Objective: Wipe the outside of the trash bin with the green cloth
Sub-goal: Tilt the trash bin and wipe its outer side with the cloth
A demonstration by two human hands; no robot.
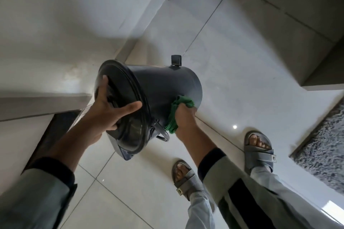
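A dark grey round trash bin is held tilted above the tiled floor, its lidded top turned toward me and its foot pedal sticking out at the far side. My left hand grips the rim and lid at the near end, thumb spread across the lid. My right hand is closed on a crumpled green cloth, pressing it against the bin's lower right side wall. The bin's underside is hidden.
Pale floor tiles lie below. A white wall with a ledge stands on the left, and a dark floor grate is under my left arm. My sandalled feet stand at the lower right. A shaggy grey mat lies at the right edge.
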